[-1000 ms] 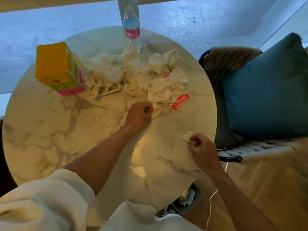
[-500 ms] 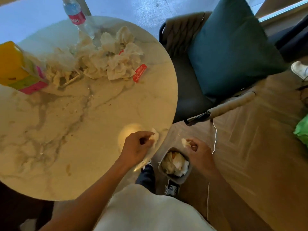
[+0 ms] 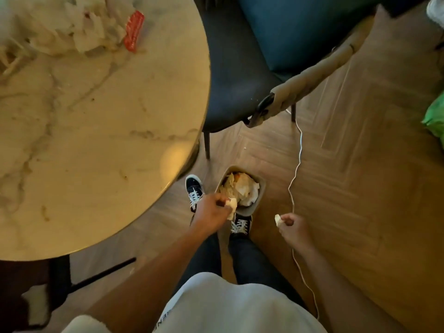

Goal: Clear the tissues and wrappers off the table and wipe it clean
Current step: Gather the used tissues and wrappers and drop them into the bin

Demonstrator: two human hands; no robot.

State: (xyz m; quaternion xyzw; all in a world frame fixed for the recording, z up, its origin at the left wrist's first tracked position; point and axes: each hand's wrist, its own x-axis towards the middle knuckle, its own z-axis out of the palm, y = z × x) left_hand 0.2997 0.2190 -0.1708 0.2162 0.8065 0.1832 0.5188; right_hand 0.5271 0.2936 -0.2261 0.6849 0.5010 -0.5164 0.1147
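Note:
My left hand (image 3: 211,209) grips a crumpled white tissue (image 3: 232,205) right at the near rim of a small grey bin (image 3: 260,191) on the floor; the bin holds several crumpled tissues. To the right of the bin, my right hand (image 3: 292,228) pinches a small tissue scrap (image 3: 277,219) above the floor. On the round marble table (image 3: 101,131), a blurred pile of crumpled tissues (image 3: 72,27) lies at the far left with a red wrapper (image 3: 134,31) at its right edge.
A dark chair (image 3: 235,75) with a teal cushion (image 3: 300,27) stands close to the table's right side. A thin white cable (image 3: 296,169) trails over the wooden floor beside the bin. My shoes (image 3: 194,191) flank the bin. Something green (image 3: 434,116) lies at the right edge.
Both hands left the table and dropped toward the bin on the floor, each still holding its tissue. The view swung down and right, so the tissue box and bottle are out of sight.

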